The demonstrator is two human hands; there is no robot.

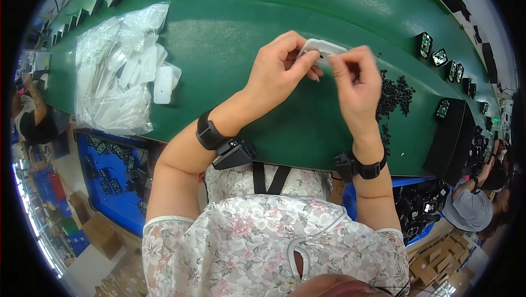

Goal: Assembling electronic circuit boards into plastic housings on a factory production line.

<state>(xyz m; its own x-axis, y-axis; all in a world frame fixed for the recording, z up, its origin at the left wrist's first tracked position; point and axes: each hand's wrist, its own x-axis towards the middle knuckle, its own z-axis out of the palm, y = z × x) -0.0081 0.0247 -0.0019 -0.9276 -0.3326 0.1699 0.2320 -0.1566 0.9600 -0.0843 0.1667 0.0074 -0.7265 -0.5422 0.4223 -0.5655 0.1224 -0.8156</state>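
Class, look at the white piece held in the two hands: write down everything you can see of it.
The white piece is a small flat plate with rounded corners, plastic by its look, smooth and plain. Only its upper edge shows; fingers cover the rest. It is held above the green belt, tilted slightly. The left hand pinches its left end, and the right hand touches its right end from below. Similar white plates lie further up the belt.

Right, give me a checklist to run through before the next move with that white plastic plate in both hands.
1. White rounded plastic plate gripped by left hand: ok.
2. Right hand fingertips at the plate's edge: ok.
3. Small part pinched in right fingers: cannot tell.
4. Pile of small black parts beside right hand on green belt: ok.
5. Clear bag of white plates lying left: ok.
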